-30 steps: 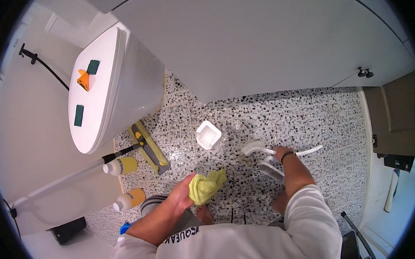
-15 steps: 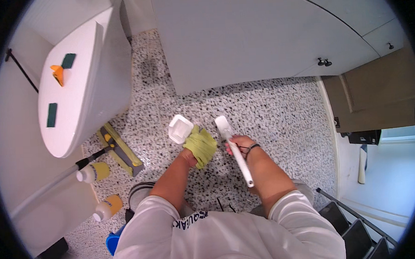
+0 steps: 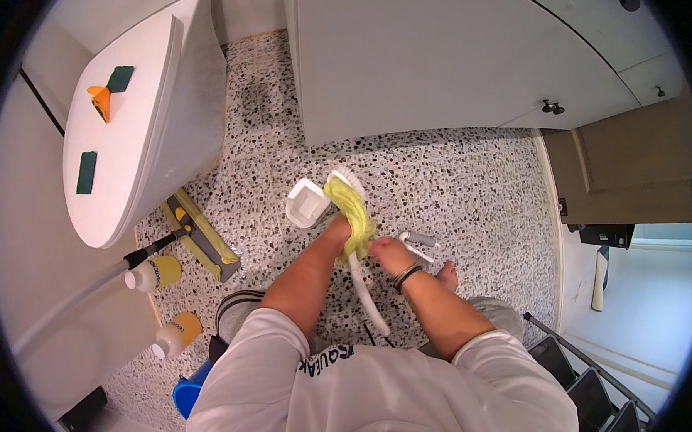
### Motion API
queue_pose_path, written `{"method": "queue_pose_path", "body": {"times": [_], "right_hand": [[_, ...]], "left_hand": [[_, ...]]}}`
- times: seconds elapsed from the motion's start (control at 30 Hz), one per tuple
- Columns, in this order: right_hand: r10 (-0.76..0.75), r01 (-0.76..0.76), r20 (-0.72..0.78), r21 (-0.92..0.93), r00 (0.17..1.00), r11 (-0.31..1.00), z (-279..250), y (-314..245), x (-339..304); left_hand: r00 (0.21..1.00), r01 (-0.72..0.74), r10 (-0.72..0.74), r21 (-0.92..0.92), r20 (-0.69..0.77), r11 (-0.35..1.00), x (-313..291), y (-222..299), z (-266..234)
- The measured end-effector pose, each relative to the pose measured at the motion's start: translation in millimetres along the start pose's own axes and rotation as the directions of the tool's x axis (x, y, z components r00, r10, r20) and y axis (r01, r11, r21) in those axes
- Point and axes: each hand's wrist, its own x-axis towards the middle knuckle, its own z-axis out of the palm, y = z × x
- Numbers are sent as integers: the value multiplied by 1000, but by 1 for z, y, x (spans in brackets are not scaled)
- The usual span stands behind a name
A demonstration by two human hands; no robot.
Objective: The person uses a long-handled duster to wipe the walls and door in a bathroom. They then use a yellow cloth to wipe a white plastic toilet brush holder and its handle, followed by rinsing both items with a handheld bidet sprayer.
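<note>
A: Item one, the hands?
B: Left hand (image 3: pixel 336 232), one: fingers closed on a yellow-green soft fabric cloth (image 3: pixel 350 208), fingertips hidden beneath its folds. Right hand (image 3: pixel 392 256), one: fingers curled, near the cloth's lower end; whether they have hold of anything, cannot tell. Dark bands at that wrist.

A: Inside the cloth?
B: One white plastic brush (image 3: pixel 367 301) with a long curved handle. The cloth wraps its upper part; white bristles show at the far end, the handle slants down toward the person's body.

A: Adjacent pieces?
B: One white square-mouthed plastic holder (image 3: pixel 307 203), on the floor, left of the bristles. One white-and-grey slender tool (image 3: pixel 420 240), just beyond the right hand; exact kind unclear.

A: Further out?
B: Floor (image 3: pixel 468 187), black-and-white speckled. To the left, one grey flat mop (image 3: pixel 200 234) with yellow-green pad edges; two white-capped plastic bottles with yellow labels, one nearer the mop (image 3: pixel 163 272), one below it (image 3: pixel 180 334); one blue plastic container (image 3: pixel 188 397).

A: Perimeter?
B: White toilet lid (image 3: pixel 129 121), closed, bearing two dark green rectangular pads (image 3: pixel 86 173) and one folded orange piece (image 3: pixel 101 103). Large grey cabinet (image 3: pixel 447 57), black knobs.
</note>
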Motion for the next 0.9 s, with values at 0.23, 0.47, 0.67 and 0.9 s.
{"method": "queue_pose_path", "body": {"times": [0.23, 0.47, 0.67, 0.9], "right_hand": [[257, -206, 14, 642, 966, 739, 0, -26, 0], [237, -214, 118, 876, 964, 432, 3, -15, 12], [229, -10, -38, 979, 973, 203, 5, 4, 42], [252, 169, -173, 985, 952, 35, 0, -4, 43]], "left_hand": [[971, -158, 225, 480, -86, 863, 13, -13, 3], [988, 55, -36, -124, 152, 991, -7, 2, 8], [991, -91, 50, 353, 123, 931, -32, 18, 15], [923, -150, -116, 619, 367, 771, -56, 43, 24]]}}
